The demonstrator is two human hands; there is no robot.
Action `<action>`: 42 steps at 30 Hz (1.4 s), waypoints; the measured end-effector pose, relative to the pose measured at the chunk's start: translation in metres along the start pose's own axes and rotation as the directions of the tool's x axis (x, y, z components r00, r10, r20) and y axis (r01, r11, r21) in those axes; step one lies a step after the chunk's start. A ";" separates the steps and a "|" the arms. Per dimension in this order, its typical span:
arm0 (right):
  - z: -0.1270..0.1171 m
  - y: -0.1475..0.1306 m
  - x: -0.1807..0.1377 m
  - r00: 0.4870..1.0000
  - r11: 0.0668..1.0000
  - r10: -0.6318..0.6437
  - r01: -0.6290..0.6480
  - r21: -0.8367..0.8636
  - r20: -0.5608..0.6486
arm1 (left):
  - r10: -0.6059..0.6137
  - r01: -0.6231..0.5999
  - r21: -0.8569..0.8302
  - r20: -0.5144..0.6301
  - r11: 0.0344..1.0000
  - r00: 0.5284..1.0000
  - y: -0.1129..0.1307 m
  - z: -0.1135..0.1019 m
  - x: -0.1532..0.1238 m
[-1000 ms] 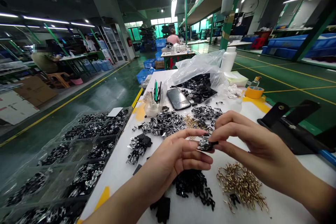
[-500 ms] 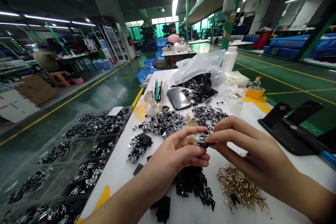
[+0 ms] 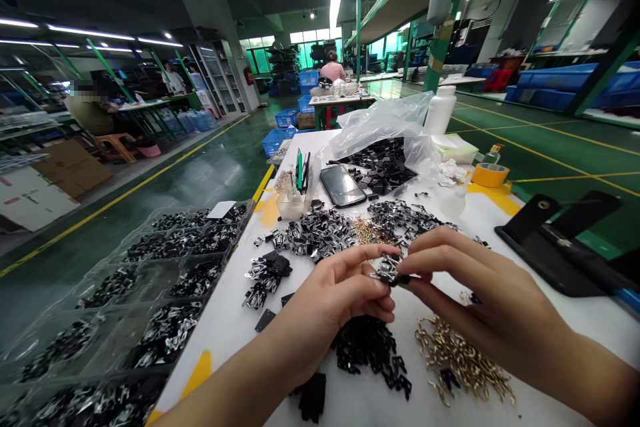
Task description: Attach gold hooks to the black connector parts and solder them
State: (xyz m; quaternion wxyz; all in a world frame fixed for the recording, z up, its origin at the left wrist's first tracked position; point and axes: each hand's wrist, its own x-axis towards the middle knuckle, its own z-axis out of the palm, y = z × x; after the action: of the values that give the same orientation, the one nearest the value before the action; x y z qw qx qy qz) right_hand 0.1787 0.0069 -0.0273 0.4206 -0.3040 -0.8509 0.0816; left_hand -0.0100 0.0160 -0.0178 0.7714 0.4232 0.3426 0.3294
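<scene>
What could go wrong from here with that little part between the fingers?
The small black-and-silver part, pinched between the left hand and right hand, might slip and fall among the loose black pieces directly below, where it could be hard to find. The right wrist or forearm could also catch the curved brass pieces beneath it, possibly scattering them into the black ones.
</scene>
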 end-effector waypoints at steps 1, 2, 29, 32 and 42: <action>0.000 0.000 -0.001 1.000 1.000 -0.003 0.003 -0.003 0.004 | 0.009 -0.009 0.013 -0.003 1.000 1.000 0.000 0.000 0.000; 0.000 0.001 -0.001 1.000 1.000 0.000 0.000 -0.007 0.007 | 0.024 -0.024 0.033 -0.007 0.999 1.000 -0.001 0.001 0.000; 0.001 0.001 -0.006 0.999 0.998 -0.031 0.033 0.047 -0.032 | 0.270 -0.224 0.332 -0.096 0.916 0.958 0.000 0.011 -0.012; -0.001 0.001 -0.002 0.999 0.995 0.020 -0.017 0.099 -0.035 | 0.344 -0.266 0.509 -0.065 0.819 0.937 0.000 0.009 -0.012; 0.003 -0.003 0.002 0.979 0.909 0.202 -0.190 0.370 0.004 | 0.781 -0.539 0.841 0.310 0.041 0.543 -0.006 0.003 -0.013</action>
State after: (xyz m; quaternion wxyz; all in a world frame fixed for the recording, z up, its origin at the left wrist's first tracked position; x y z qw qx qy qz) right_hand 0.1739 0.0065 -0.0269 0.4743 -0.3047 -0.7783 0.2766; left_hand -0.0137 0.0014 -0.0186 0.1383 0.8183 0.3078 0.4654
